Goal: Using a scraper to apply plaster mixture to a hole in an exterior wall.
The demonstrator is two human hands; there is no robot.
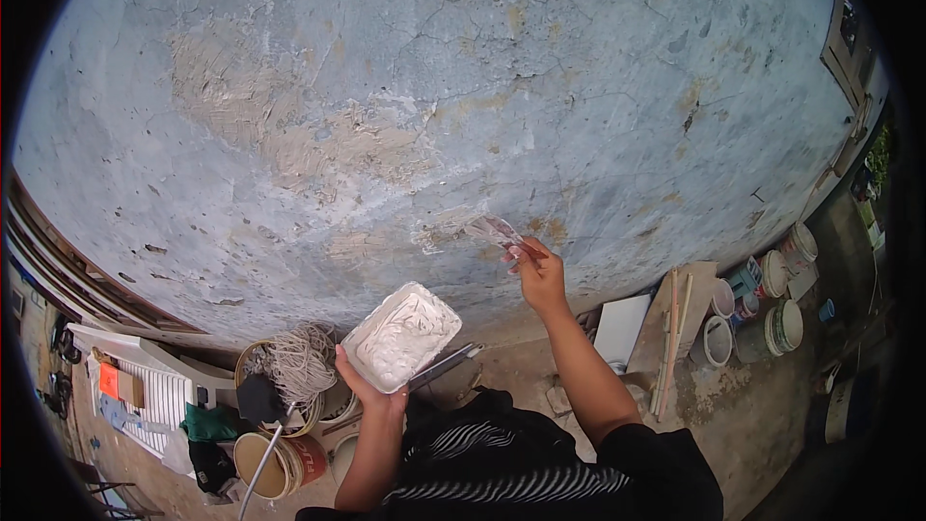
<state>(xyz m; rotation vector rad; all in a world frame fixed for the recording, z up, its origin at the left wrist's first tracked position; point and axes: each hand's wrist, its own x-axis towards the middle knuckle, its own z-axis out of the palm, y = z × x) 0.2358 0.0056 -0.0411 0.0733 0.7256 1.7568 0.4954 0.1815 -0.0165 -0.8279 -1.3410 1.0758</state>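
- Left hand (374, 388): fingers clamped on tub (376, 311) of white paste (405, 330).
- Right hand (542, 280): fingers clamped on scraper (498, 232), by the wall (598, 125), above its lower edge.

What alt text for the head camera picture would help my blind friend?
A person's right hand holds a smeared scraper at a cracked, pale blue wall with beige patches, while the left hand holds a rectangular tub of white paste. Buckets sit on both sides.
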